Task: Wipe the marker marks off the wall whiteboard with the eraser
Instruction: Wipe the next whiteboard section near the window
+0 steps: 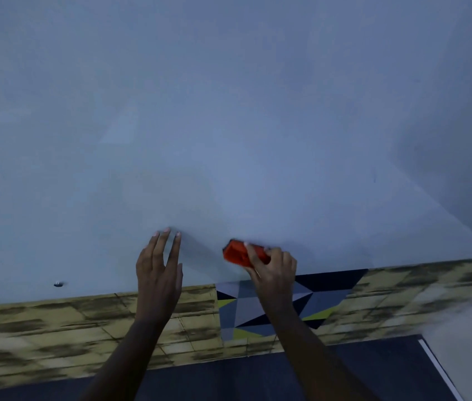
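The pale whiteboard (229, 125) fills most of the view. I make out no clear marker strokes on it, only a faint short dark line (374, 178) at the right. My right hand (272, 266) grips an orange-red eraser (239, 252) and holds it against the board near its lower edge. To its left, my left hand (158, 267) lies flat with straight fingers, fingertips touching the board.
Below the board runs a wall band of yellowish stone-pattern paper (55, 328) with a grey, black and lime triangle panel (258, 311). A small metal fixing (58, 284) sits low on the board at left. The dark floor (287, 377) lies underneath.
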